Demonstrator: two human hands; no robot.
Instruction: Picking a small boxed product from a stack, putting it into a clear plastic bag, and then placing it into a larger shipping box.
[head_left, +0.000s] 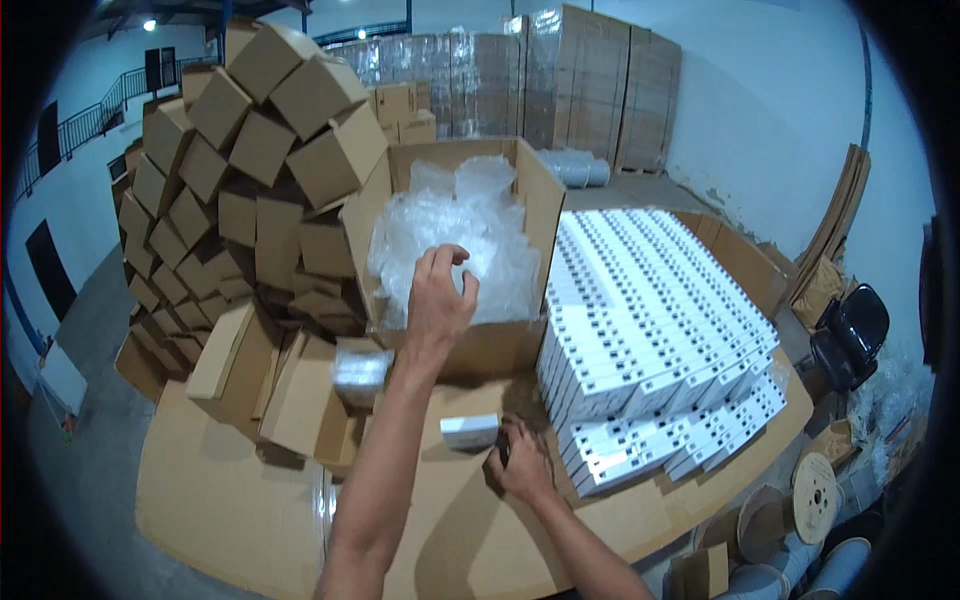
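Observation:
My left hand (pixel 440 295) is raised over an open cardboard box (pixel 455 350) of clear plastic bags (pixel 455 235). Its fingers are curved and apart, with nothing plainly between them. On the cardboard-covered table (pixel 235 480), a slim white box (pixel 469 431) sits in front of that carton. My right hand (pixel 523 462) is low on the table, thumb and fingers closed around the right end of the slim box. A dark patch shows between those fingers; whether it is shadow or a part of the box cannot be made out.
Rows of similar white boxes (pixel 640 330) are stacked at the right. Empty brown cartons (pixel 235 140) pile high at the left, with open cartons (pixel 300 400) and a plastic-wrapped pack (pixel 362 372) nearer. A black chair (pixel 850 335) and a cable reel (pixel 815 498) are beyond the right edge.

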